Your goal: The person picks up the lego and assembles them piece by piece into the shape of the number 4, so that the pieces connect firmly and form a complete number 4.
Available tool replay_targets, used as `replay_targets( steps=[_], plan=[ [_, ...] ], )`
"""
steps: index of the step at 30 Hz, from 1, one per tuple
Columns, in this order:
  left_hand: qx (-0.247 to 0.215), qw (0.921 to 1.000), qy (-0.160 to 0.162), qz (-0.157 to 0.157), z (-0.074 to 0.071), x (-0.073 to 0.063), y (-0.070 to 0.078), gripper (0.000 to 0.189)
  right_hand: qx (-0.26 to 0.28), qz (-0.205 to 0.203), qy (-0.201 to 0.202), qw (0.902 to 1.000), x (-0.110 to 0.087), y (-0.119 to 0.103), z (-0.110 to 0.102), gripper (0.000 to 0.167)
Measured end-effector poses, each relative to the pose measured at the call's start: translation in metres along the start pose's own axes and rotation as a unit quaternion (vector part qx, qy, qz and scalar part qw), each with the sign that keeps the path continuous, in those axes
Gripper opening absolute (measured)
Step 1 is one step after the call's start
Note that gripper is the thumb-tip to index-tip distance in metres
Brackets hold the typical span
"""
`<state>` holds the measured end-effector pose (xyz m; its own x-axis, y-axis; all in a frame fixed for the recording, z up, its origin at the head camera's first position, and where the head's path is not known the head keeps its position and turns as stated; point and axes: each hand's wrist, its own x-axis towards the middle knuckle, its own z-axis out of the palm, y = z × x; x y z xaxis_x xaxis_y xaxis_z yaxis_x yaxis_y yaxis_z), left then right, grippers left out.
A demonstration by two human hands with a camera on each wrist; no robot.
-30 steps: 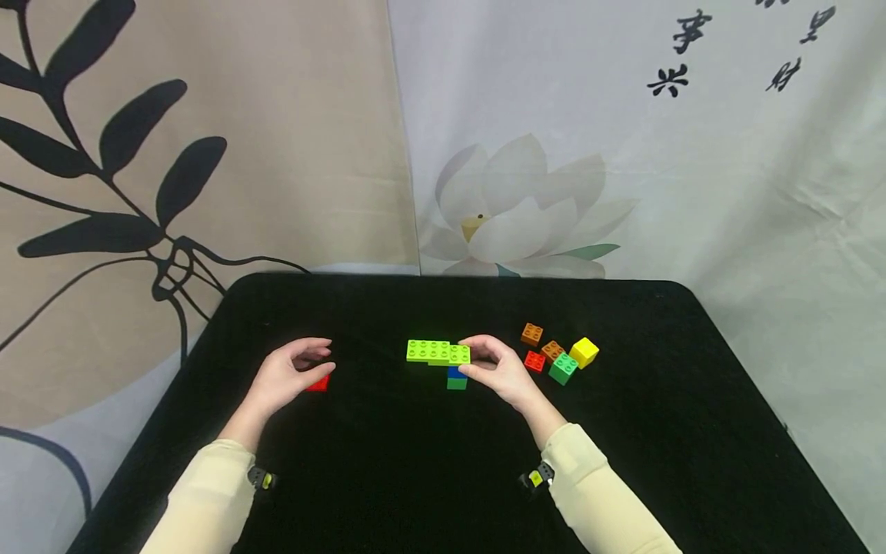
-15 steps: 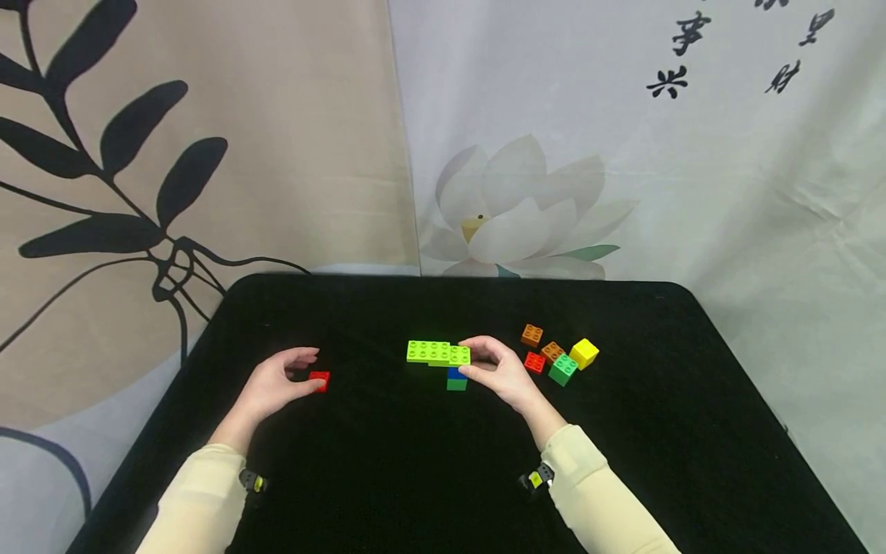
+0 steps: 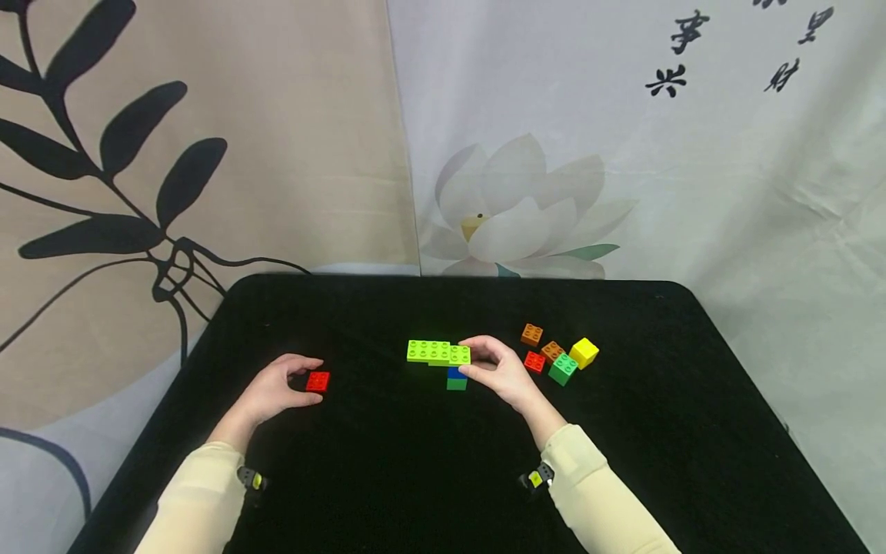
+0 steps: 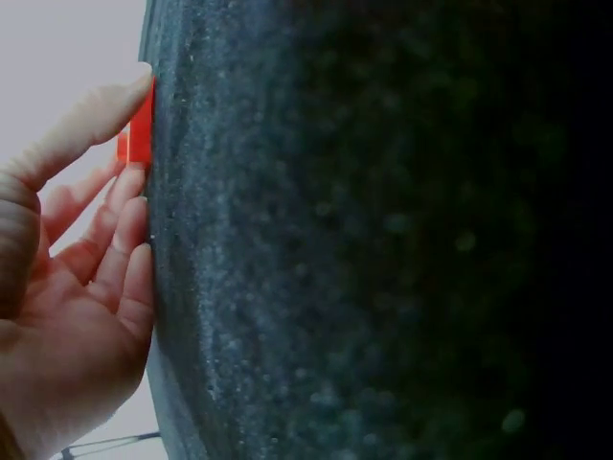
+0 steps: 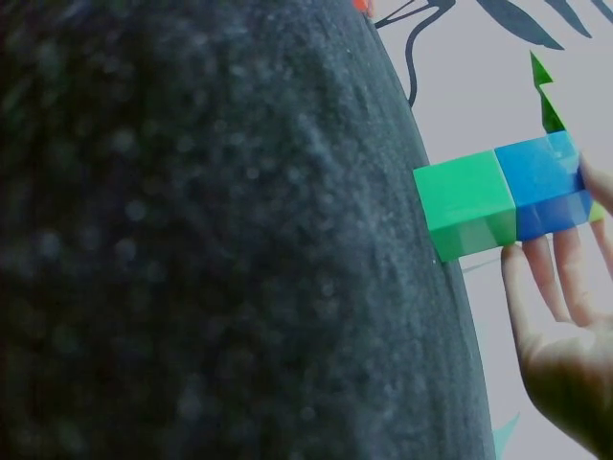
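Note:
In the head view, my left hand [image 3: 273,392] spreads its thumb and fingers to either side of a small red toy brick [image 3: 318,382] on the black table. Slim gaps show between that brick and the fingertips. The left wrist view has the red brick [image 4: 141,129] between thumb and fingers. With thumb and fingers my right hand [image 3: 501,373] grips the right end of a block build at mid-table. Lime bricks [image 3: 429,352] form its overhanging top. Below them a blue brick [image 5: 541,182] sits on a green brick [image 5: 466,206], whose bottom stands on the table.
Right of the right hand lie loose bricks: two orange bricks [image 3: 532,334], a red brick [image 3: 534,362], a green brick [image 3: 564,369] and a yellow block [image 3: 584,353]. Printed cloth [image 3: 311,138] hangs behind the black table [image 3: 415,477].
My left hand has drawn back a little to the left and lowered round the red brick, which was partly covered before. The right hand and its block build stay put.

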<state>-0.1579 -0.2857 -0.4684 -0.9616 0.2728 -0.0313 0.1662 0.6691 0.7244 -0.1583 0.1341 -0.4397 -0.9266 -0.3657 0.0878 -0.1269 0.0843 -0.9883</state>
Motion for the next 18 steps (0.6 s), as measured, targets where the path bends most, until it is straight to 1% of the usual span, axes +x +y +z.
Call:
replay_targets(
  steps=[5, 12, 14, 18],
  plan=[
    [-0.009, 0.9999, -0.004, -0.004, 0.0001, 0.0006, -0.0033, 0.055, 0.001, -0.001, -0.001, 1.0, 0.0001, 0.0002, 0.0004, 0.035],
    [-0.002, 0.9995, 0.007, -0.031, 0.0018, 0.0033, -0.0022, 0.036, 0.006, -0.001, -0.002, 1.0, 0.0006, 0.0006, 0.001, 0.035],
    [0.001, 0.9993, 0.01, -0.037, 0.0022, 0.0039, -0.0015, 0.034, 0.008, -0.003, -0.002, 1.0, 0.0007, 0.001, 0.0012, 0.036],
    [-0.004, 0.9992, 0.017, -0.037, 0.0021, 0.0046, 0.0008, 0.034, 0.008, -0.004, 0.0, 1.0, 0.0005, 0.0016, 0.0017, 0.036]
  ],
)
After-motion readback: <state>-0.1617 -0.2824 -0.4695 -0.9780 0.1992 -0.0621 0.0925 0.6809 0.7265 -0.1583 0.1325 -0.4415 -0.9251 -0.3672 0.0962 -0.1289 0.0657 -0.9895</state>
